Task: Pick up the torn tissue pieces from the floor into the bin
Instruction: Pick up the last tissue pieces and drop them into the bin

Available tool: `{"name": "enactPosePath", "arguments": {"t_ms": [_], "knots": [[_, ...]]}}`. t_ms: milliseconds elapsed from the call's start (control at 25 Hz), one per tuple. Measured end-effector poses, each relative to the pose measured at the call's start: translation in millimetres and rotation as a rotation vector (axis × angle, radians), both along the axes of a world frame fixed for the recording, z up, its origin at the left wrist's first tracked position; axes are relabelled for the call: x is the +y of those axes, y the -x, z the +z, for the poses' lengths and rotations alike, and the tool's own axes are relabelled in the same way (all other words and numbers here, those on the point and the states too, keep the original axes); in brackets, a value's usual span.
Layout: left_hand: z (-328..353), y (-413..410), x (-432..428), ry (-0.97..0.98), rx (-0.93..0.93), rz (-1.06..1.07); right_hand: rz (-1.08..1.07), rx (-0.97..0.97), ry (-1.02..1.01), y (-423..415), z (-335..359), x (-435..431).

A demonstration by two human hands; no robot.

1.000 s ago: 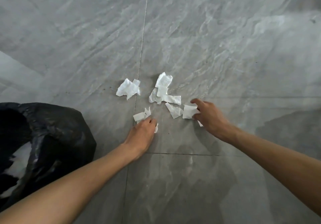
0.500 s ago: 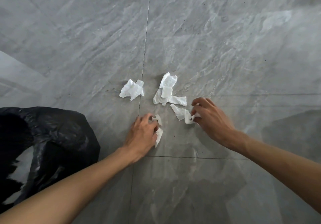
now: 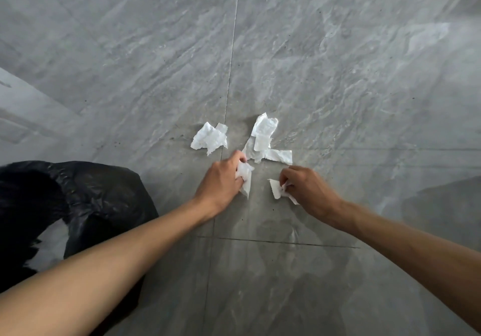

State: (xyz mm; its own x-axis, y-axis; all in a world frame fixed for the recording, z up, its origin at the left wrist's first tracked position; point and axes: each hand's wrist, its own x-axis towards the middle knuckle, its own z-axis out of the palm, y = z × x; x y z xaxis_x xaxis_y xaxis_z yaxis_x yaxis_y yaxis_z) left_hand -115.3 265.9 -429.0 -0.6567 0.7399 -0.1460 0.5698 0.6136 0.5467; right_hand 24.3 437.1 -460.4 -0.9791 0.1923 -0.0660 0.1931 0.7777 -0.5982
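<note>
Lying on the floor (image 3: 338, 75), a small clump (image 3: 209, 138) and a larger clump (image 3: 263, 140) of tissue were noted. One scrap (image 3: 246, 176) was gripped by the left hand (image 3: 221, 182), a second scrap (image 3: 275, 189) by the right hand (image 3: 307, 192).

Glossy stone floor (image 3: 338, 75), crumpled paper tissue (image 3: 208, 139)

Markings inventory: no legible text, label, brand, number or sign on the grey floor tiles (image 3: 338, 75), tissue pieces (image 3: 209, 137) or black bin bag (image 3: 99, 195).
</note>
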Motion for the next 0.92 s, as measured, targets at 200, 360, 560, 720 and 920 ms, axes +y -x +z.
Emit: {"name": "enactPosePath", "arguments": {"t_ms": [200,360,560,720,920], "knots": [[1,9,42,0.067,-0.037,-0.041,-0.249,0.081,0.119,-9,14,11],[1,28,85,0.126,-0.020,0.003,-0.351,0.062,0.146,-14,16,24],[-9,24,98,0.286,0.046,-0.039,-0.388,0.042,0.185,-15,16,29],[-5,21,90,0.181,0.064,-0.022,-0.386,0.046,0.225,-17,20,28],[40,26,71,0.079,-0.025,-0.037,-0.478,-0.022,0.340,-6,35,16]]}}
